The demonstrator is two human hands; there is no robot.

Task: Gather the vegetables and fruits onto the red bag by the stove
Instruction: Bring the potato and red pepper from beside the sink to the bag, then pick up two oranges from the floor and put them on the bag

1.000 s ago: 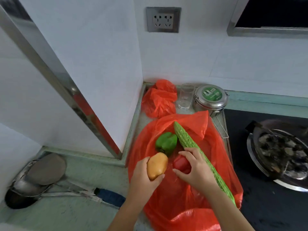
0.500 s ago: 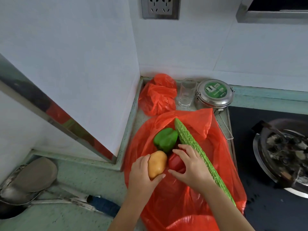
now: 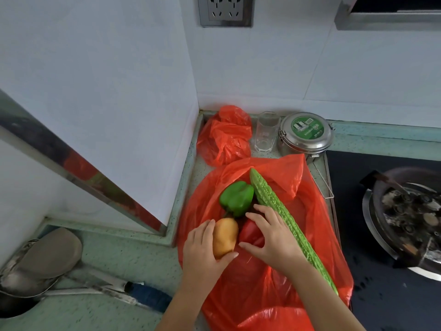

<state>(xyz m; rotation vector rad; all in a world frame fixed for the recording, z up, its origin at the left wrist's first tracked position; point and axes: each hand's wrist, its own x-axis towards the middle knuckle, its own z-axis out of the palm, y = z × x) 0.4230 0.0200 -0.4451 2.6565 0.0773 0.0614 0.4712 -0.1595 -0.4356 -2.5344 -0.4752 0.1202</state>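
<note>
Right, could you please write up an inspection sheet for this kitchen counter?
Surface: speckled green countertop, flat red plastic bag spread on it.
Job's things: green bell pepper and long bumpy bitter gourd lie on the bag; yellow-brown potato and smooth red vegetable in hand.
Clutter: crumpled red bag, clear glass, round steel tin, blue-handled ladle.
Hands: left hand grips potato; right hand holds red vegetable.
Cables: nothing seen.
Surroundings: white walls, wall socket, black stove with pan.
</note>
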